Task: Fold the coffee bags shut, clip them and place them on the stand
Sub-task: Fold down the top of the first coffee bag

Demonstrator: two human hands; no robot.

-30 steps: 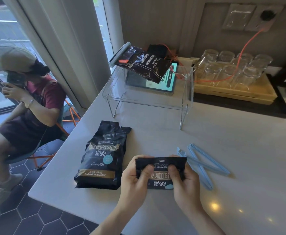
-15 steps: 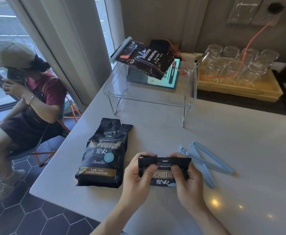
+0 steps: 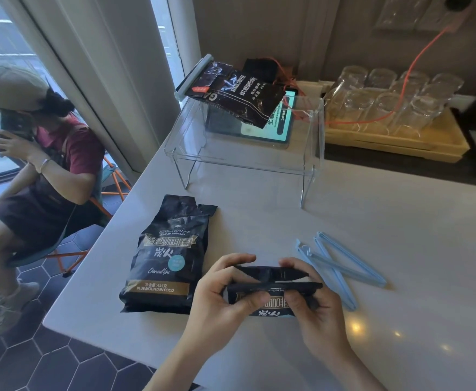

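A black coffee bag (image 3: 273,304) stands near the table's front edge, its top rolled down into a fold. My left hand (image 3: 220,300) pinches the fold's left end and my right hand (image 3: 316,309) pinches its right end. A second black coffee bag (image 3: 166,255) lies flat to the left, its top unfolded. Two light blue clips (image 3: 338,266) lie crossed on the table just right of my hands. On the clear acrylic stand (image 3: 248,162) at the back rests a third coffee bag (image 3: 237,97), with a pale clip (image 3: 193,77) across its top.
A wooden tray (image 3: 395,139) with several upturned glasses sits at the back right, an orange cable (image 3: 417,66) running over it. A tablet (image 3: 268,122) lies under the stand. A person (image 3: 39,153) sits on a chair left of the white table (image 3: 372,221).
Both hands have rolled the bag's top further down, so the fold is thicker and less of the label shows. The camera has moved slightly closer.
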